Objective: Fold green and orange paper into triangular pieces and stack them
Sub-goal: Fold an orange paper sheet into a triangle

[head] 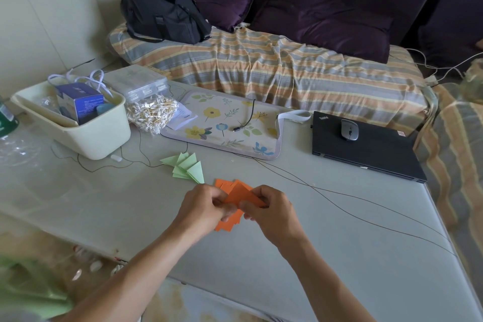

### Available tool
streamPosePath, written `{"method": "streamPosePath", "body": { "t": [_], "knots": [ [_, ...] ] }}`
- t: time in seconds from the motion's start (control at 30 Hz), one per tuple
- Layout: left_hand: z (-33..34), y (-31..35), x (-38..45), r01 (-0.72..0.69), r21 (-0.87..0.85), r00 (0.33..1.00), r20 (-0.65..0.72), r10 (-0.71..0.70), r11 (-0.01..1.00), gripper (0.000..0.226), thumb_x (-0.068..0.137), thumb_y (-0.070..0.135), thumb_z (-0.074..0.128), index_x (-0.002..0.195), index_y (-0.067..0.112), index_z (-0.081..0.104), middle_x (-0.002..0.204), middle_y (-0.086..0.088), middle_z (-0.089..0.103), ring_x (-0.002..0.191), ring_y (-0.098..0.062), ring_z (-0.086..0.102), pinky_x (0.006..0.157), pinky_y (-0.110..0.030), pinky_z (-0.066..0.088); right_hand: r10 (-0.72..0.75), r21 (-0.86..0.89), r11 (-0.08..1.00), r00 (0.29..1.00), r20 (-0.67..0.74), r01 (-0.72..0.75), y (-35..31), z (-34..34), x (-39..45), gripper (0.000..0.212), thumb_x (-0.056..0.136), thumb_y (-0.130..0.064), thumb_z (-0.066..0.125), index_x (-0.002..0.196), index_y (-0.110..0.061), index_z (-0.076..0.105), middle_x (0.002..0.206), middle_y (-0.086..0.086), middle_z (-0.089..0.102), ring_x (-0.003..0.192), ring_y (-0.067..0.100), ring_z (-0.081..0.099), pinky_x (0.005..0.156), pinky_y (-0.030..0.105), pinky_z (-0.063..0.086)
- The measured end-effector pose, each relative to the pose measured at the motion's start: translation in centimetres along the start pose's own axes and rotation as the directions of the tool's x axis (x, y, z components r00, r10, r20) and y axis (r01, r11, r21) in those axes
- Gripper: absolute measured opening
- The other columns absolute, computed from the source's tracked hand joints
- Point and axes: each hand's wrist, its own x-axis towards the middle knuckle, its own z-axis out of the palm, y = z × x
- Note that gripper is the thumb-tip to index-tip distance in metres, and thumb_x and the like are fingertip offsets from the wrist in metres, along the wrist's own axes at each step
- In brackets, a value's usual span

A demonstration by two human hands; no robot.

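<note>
Just below the middle of the frame, a folded orange piece [244,197] is pinched between both hands above the grey table [326,256]. The left hand [202,210] curls its fingers onto the piece's left edge, and the right hand [271,213] clamps thumb and fingers on its lower right corner. Under the hands lies a loose pile of orange pieces [227,225], flat on the table, partly hidden by the fingers. Up and to the left of it, near but apart, sits a fanned cluster of green triangles [187,168].

Further up, a floral mat [224,125] lies with a short black cable on it. To its left is a bag of cotton swabs [151,114], then a cream tub [78,123] holding a blue box. At the right a closed black laptop [366,149] carries a grey mouse [349,129]. Along the top runs a sofa with a striped cover [274,68] and a black bag [164,13].
</note>
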Motion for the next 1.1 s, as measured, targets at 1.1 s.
{"method": "streamPosePath", "body": {
  "t": [1.1],
  "knots": [
    [0.27, -0.60, 0.64, 0.065, -0.159, 0.994, -0.078, -0.078, 0.985, 0.006, 0.086, 0.027, 0.078, 0.081, 0.023, 0.079, 0.079, 0.004, 0.076, 0.071, -0.010, 0.070, 0.048, -0.012, 0.045, -0.010, -0.005, 1.000, 0.997, 0.074, 0.011, 0.35, -0.04, 0.09, 0.016, 0.093, -0.011, 0.065, 0.079, -0.010, 0.073, 0.066, 0.007, 0.074, 0.066, 0.024, 0.073, 0.064, 0.025, 0.056]
  ]
}}
